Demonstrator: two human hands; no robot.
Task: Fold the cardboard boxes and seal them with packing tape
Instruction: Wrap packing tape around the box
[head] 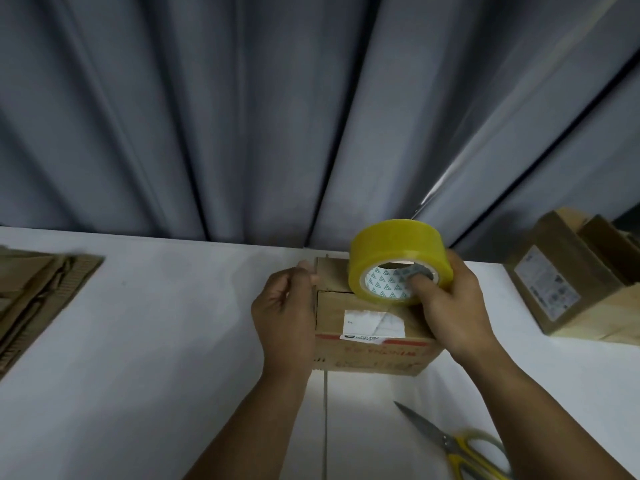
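A: Where does the cardboard box [367, 327] sit?
B: On the table [173, 341], at the middle, near its far edge. The curtain [242, 116] hangs behind that edge.
A: And the tape roll [391, 244]?
B: At the far right of the box's top, held in the right hand [450, 306] with the thumb inside the core. The left hand [287, 317] grips the box's left side.
A: What lies to the left?
B: A stack of flattened cardboard [41, 289], at the table's left edge, well apart from the box.
A: And to the right?
B: Folded boxes [571, 282] stand together at the far right. The scissors [460, 445] lie in front of the box, beside the right forearm, tips pointing away from the person.
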